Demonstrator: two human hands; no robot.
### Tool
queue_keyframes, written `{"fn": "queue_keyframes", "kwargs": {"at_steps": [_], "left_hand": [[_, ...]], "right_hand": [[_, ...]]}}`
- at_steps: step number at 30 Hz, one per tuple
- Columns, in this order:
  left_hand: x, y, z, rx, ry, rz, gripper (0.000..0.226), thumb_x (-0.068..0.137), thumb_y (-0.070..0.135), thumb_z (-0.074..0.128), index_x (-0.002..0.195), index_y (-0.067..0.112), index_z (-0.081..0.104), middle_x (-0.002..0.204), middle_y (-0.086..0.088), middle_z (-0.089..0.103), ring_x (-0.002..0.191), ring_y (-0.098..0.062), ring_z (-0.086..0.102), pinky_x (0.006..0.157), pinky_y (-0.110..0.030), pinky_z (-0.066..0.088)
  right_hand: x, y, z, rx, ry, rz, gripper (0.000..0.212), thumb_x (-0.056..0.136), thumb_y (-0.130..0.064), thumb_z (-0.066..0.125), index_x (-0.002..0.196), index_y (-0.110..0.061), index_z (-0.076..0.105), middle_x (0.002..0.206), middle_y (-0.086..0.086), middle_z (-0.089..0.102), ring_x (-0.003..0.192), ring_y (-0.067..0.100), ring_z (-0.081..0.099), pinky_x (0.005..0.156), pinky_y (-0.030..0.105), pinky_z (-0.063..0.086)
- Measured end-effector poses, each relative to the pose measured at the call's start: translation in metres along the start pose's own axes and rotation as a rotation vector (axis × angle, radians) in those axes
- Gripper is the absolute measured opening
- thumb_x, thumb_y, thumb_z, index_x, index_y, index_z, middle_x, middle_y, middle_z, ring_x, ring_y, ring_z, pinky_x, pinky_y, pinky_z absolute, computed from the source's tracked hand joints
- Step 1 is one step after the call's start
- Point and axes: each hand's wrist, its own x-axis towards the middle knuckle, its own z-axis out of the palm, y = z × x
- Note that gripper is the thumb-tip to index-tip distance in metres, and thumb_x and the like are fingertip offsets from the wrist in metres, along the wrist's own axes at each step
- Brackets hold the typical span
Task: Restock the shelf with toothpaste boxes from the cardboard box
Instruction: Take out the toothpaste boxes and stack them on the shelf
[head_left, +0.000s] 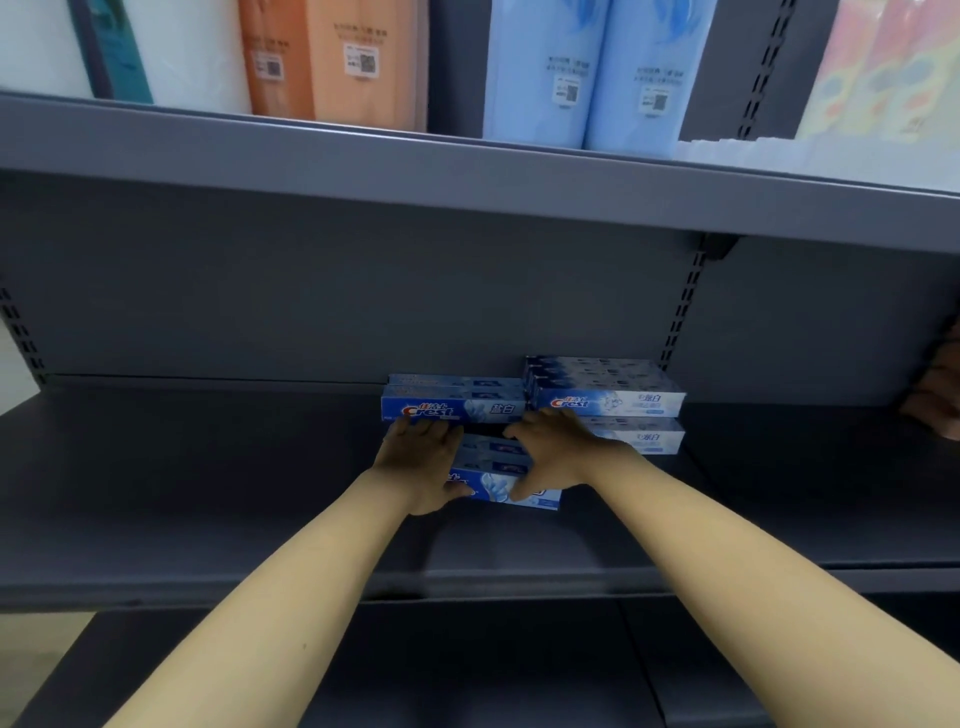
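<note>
On the grey middle shelf (208, 493) lie several blue and white toothpaste boxes. A blue stack (452, 402) stands at the back, and a whiter stack (608, 395) sits to its right. In front of them lies one more toothpaste box (498, 483) between my hands. My left hand (423, 460) holds its left end, thumb on the front face and fingers over the top. My right hand (553, 452) holds its right part the same way, fingertips reaching the whiter stack. The cardboard box is out of view.
The shelf above (467, 171) carries tall orange packs (332, 57), light blue packs (597, 73) and other paper goods. Slotted uprights run down the back panel (683, 306). Another person's hand (940, 400) shows at the right edge. A lower shelf (467, 675) lies beneath.
</note>
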Motion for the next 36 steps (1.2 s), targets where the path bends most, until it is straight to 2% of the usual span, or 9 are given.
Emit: {"fn": "queue_keyframes", "kwargs": {"at_steps": [4,8,14,19,29,36], "left_hand": [[-0.002,-0.014,0.005,-0.015,0.019,-0.045,0.075,0.091,0.057,0.042,0.147,0.012,0.021,0.150,-0.006,0.030,0.138,-0.024,0.028,0.116,-0.041,0.020],[0.001,-0.022,0.005,-0.036,0.025,-0.085,0.072,0.092,0.053,0.045,0.146,0.009,0.024,0.148,-0.008,0.033,0.136,-0.025,0.032,0.112,-0.038,0.026],[0.013,-0.022,0.013,-0.124,0.055,-0.135,0.072,0.093,0.046,0.050,0.146,0.006,0.023,0.147,-0.013,0.033,0.134,-0.030,0.034,0.109,-0.041,0.032],[0.024,-0.024,0.022,-0.170,0.112,-0.132,0.071,0.093,0.042,0.051,0.146,0.004,0.022,0.149,-0.012,0.031,0.137,-0.029,0.031,0.113,-0.040,0.032],[0.044,-0.019,0.026,-0.209,0.150,-0.099,0.067,0.095,0.035,0.051,0.147,0.004,0.022,0.155,-0.013,0.021,0.144,-0.027,0.019,0.115,-0.037,0.028],[0.054,-0.021,0.029,-0.227,0.148,-0.105,0.069,0.093,0.033,0.055,0.147,0.006,0.022,0.152,-0.010,0.026,0.143,-0.025,0.021,0.115,-0.038,0.031]], "right_hand": [[0.014,-0.013,-0.005,0.004,0.017,-0.032,0.074,0.077,-0.050,0.068,0.138,-0.018,0.044,0.132,0.005,0.045,0.126,0.025,0.036,0.105,0.037,0.026],[0.029,-0.023,-0.007,-0.052,0.022,-0.025,0.075,0.079,-0.048,0.067,0.140,-0.016,0.041,0.137,0.006,0.045,0.129,0.026,0.035,0.106,0.038,0.027],[0.045,-0.028,-0.005,-0.006,0.046,0.013,0.072,0.081,-0.032,0.070,0.143,-0.013,0.038,0.142,0.009,0.044,0.131,0.029,0.039,0.106,0.040,0.034],[0.054,-0.025,-0.001,0.043,0.061,0.042,0.077,0.084,-0.025,0.068,0.149,-0.013,0.027,0.150,0.009,0.034,0.137,0.029,0.032,0.110,0.043,0.034],[0.068,-0.010,0.004,0.040,0.050,0.115,0.068,0.085,-0.028,0.068,0.143,-0.011,0.037,0.141,0.013,0.037,0.134,0.030,0.034,0.105,0.047,0.041],[0.074,-0.008,0.008,0.059,0.068,0.132,0.061,0.087,-0.028,0.066,0.140,-0.009,0.042,0.138,0.013,0.038,0.133,0.030,0.034,0.105,0.048,0.041]]}}
